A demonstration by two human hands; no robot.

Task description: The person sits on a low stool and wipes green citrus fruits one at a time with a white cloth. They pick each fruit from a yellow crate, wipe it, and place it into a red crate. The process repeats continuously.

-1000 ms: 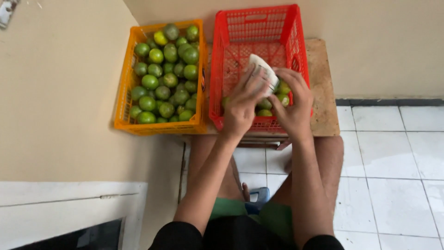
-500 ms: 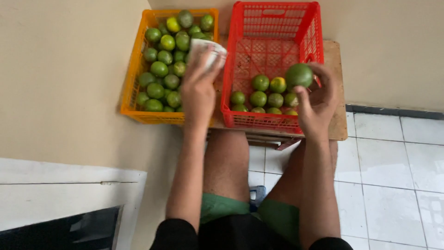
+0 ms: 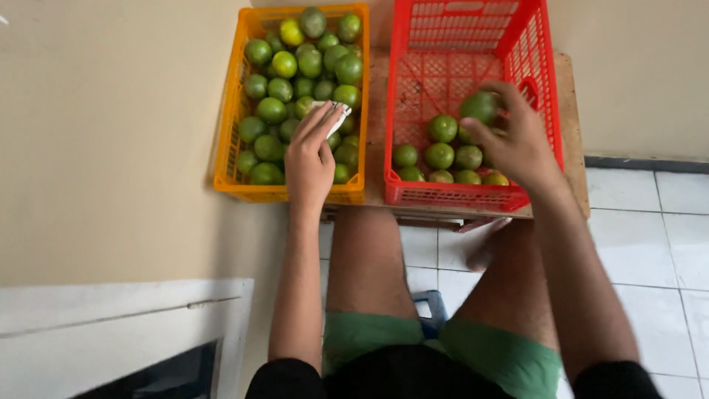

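Note:
An orange crate (image 3: pixel 230 159) on the left is full of green citrus fruits (image 3: pixel 273 111). My left hand (image 3: pixel 310 159) reaches over it, holding a white cloth (image 3: pixel 336 112) against the fruits. A red crate (image 3: pixel 543 66) stands beside it on the right with several green fruits (image 3: pixel 441 155) along its near side. My right hand (image 3: pixel 517 144) is inside the red crate, fingers closed around one green fruit (image 3: pixel 480 106) held above the others.
Both crates rest on a low wooden board (image 3: pixel 572 148) against a beige wall. My bare knees and green shorts (image 3: pixel 495 355) are below. White floor tiles (image 3: pixel 665 244) lie to the right, and a white frame (image 3: pixel 111 325) at lower left.
My left hand has carried the cloth from the red crate to the orange crate and lowered it onto the fruits. My right hand took one fruit and now holds it inside the red crate.

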